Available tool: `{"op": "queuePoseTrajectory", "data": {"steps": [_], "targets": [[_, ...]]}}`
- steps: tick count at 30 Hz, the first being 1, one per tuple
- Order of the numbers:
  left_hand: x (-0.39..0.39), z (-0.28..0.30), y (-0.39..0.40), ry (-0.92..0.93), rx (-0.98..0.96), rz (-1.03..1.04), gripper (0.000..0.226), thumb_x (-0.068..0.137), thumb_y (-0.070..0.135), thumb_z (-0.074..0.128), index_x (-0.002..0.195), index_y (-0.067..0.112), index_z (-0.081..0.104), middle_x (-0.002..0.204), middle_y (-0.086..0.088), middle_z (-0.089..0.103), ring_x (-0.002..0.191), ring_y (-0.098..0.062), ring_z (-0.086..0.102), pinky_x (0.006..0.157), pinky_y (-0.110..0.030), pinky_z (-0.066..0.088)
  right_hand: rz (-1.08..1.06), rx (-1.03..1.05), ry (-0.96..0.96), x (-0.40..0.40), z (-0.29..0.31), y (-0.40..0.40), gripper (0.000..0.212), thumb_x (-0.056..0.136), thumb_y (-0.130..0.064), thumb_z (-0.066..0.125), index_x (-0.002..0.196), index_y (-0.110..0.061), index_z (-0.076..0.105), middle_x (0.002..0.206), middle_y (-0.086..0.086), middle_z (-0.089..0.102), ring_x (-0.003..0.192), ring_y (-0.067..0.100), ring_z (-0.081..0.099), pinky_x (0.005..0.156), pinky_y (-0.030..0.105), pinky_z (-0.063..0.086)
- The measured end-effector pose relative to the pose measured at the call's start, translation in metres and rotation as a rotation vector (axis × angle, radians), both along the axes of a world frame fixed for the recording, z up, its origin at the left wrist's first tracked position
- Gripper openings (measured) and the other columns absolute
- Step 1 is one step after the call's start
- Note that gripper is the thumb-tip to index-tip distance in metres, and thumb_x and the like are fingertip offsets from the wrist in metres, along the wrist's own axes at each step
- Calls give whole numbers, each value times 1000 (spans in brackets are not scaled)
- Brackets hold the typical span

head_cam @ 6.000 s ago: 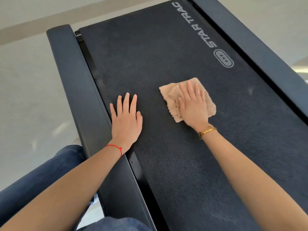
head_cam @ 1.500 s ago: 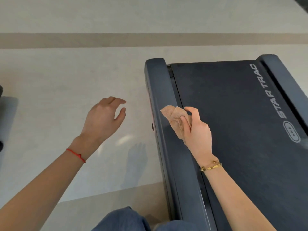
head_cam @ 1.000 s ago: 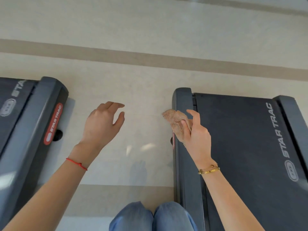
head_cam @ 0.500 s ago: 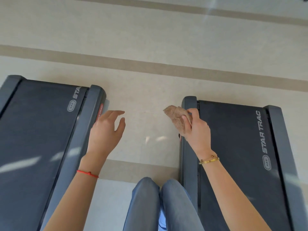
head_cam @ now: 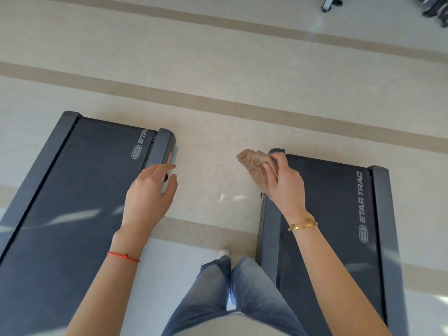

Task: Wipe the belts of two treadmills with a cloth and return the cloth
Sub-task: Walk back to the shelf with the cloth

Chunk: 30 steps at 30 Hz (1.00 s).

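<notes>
Now we are standing between two treadmills (head_cam: pixel 72 202) — our right hand (head_cam: pixel 286 187) is pinching the bunched tan cloth (head_cam: pixel 254 169), fingers clamped on it, above the right belt's (head_cam: pixel 337 214) near rail. Our left hand (head_cam: pixel 148 197) is hovering over the left treadmill's rail — fingers loosely apart, holding nothing.

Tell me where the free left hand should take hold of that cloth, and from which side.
Grip the loose corner of the cloth that sticks out up and left of the right hand, coming from the left hand side across the gap. That flap hangs free over the floor, while the lower part is bunched under the right hand's fingers.
</notes>
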<state>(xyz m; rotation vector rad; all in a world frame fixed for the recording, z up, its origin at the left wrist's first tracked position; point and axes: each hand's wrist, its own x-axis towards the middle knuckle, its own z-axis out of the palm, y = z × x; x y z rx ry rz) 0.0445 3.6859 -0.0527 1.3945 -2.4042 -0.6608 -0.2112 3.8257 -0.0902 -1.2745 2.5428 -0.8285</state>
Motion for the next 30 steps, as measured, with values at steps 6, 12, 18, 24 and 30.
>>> {"op": "queuePoseTrajectory", "data": {"steps": [6,12,18,24,30], "targets": [[6,20,-8,21,-20,-11,28,99,18,54,123,12,65,120,-3,67,65,-20,42,67,-34,48,21,-16,-10,3,16,0,28,104,-32,45,121,-11,52,81,8,64,67,28,62,54,42,49],[-14,23,-43,30,-34,-1,28,99,21,55,124,15,65,125,-3,66,78,-31,62,71,-37,53,59,-47,4,-15,19,-33,25,103,-31,48,117,-11,52,79,7,64,67,30,62,53,37,45],[-66,20,-109,39,-49,48,28,98,21,56,124,14,65,124,-1,66,86,-31,65,75,-39,55,127,-84,10,-71,16,-113,22,102,-30,51,115,-12,52,67,-6,51,58,24,58,50,30,33],[-125,29,-189,67,-64,141,28,99,25,54,123,18,66,120,4,67,103,-19,64,81,-40,55,248,-116,40,-142,23,-220,21,102,-29,53,115,-13,54,71,-4,58,59,22,58,51,30,36],[-172,43,-268,78,-91,298,28,99,24,53,124,17,66,117,2,66,75,-14,59,70,-39,55,379,-165,44,-199,33,-343,19,101,-29,54,111,-13,54,66,-9,51,56,13,44,52,28,30]]}}
